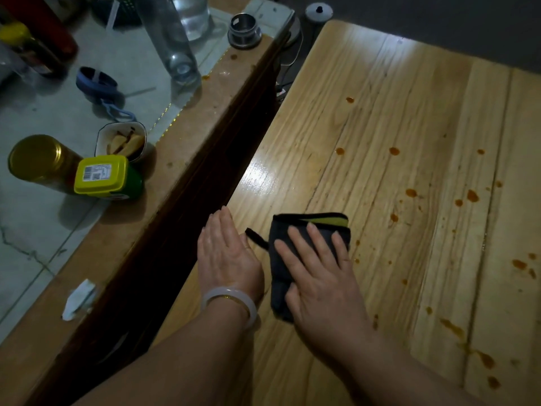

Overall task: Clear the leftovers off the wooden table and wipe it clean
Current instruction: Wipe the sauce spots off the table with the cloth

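Head view: cloth under flat right-hand fingers.

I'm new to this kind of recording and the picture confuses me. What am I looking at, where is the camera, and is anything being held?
There is no machine here: these are a person's two bare hands, filmed by one camera worn on the head, looking forward and down. The right hand presses flat on a folded dark cloth lying on the wooden table. The left hand, with a pale bangle on its wrist, rests flat on the table beside the cloth. Neither hand grips anything. Orange-brown spots are scattered over the table, mostly to the right. On the side counter stand a yellow-lidded jar, a clear bottle and a small bowl of scraps.
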{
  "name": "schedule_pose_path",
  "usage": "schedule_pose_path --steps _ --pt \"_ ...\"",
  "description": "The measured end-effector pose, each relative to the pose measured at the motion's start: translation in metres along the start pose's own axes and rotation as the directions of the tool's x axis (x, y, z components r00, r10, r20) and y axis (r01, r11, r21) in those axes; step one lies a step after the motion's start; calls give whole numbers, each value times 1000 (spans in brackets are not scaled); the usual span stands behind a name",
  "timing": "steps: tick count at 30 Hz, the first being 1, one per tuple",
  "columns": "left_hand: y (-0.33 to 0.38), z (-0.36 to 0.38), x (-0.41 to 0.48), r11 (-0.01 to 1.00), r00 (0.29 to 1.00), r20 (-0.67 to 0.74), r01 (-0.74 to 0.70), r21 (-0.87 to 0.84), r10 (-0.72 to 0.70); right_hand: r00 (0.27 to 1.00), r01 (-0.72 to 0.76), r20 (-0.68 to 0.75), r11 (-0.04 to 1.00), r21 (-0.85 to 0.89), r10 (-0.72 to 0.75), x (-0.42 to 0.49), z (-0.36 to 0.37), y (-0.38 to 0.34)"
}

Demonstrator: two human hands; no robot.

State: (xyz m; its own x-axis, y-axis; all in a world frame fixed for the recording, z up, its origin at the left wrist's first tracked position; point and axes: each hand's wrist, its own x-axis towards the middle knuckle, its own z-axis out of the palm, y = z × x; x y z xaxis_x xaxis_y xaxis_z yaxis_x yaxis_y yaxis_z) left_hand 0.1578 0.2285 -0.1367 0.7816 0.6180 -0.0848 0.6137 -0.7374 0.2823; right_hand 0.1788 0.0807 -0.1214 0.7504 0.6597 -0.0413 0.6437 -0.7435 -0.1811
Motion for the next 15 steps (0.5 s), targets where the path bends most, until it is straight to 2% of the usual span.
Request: schedule_pose_path --steps 3,7,15 --pt "1 2 1 1000 1000 0 -1 7 1 998 69 7 998 11 -69 0 0 11" --pt "1 2 3 1000 1000 -4 5 24 -4 998 67 -4 997 42 -67 15 -1 23" --pt "2 1 4 999 1000 11 21 33 -21 993 -114 -13 993 30 115 64 -10 67"
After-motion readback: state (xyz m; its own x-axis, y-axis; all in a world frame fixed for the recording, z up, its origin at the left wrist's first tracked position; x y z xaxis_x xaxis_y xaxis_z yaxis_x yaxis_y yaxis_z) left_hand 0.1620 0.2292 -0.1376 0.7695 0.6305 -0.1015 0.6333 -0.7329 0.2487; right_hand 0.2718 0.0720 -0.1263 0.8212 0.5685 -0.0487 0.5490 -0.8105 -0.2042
